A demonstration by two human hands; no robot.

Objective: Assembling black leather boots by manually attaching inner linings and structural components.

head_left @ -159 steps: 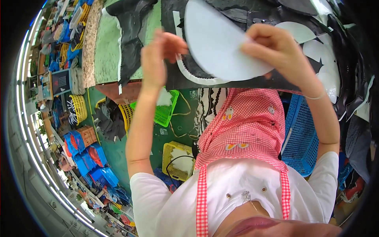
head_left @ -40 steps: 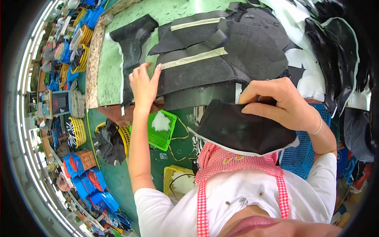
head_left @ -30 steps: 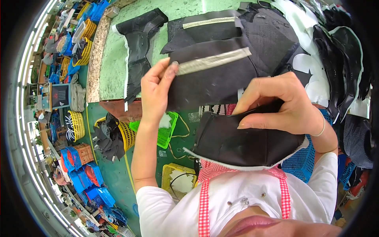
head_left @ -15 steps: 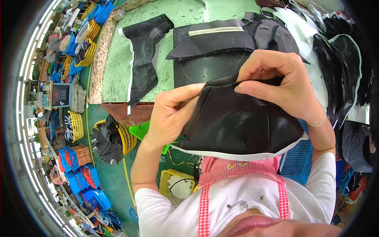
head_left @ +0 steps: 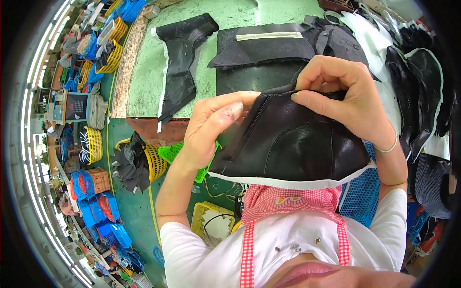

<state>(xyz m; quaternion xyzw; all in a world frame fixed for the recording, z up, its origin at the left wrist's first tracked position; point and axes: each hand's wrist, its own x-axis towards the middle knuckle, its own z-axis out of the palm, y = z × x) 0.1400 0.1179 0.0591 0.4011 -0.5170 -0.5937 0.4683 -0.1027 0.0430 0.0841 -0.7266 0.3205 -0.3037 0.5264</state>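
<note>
A black leather boot upper point(head_left: 302, 139) with a zipper point(head_left: 257, 115) down its left side and a white lower edge hangs in front of me. My right hand point(head_left: 343, 93) pinches its top edge, thumb in front and fingers behind. At the zipper's side, my left hand point(head_left: 211, 127) has its thumb raised away from the leather. The left index finger stretches to the upper end of the zipper; the other fingertips are partly hidden behind the upper.
On the green worktable point(head_left: 144, 96) lie a flat black boot piece point(head_left: 180, 65) with a white edge and a stack of black pieces point(head_left: 264, 50). More black uppers point(head_left: 422, 91) lie at the right. Below are a yellow basket point(head_left: 154, 161) and a blue crate point(head_left: 360, 197).
My left thumb has come away from the zipper edge and now shows in front. The upper has shifted slightly right in view. My right hand keeps its pinch on the top edge.
</note>
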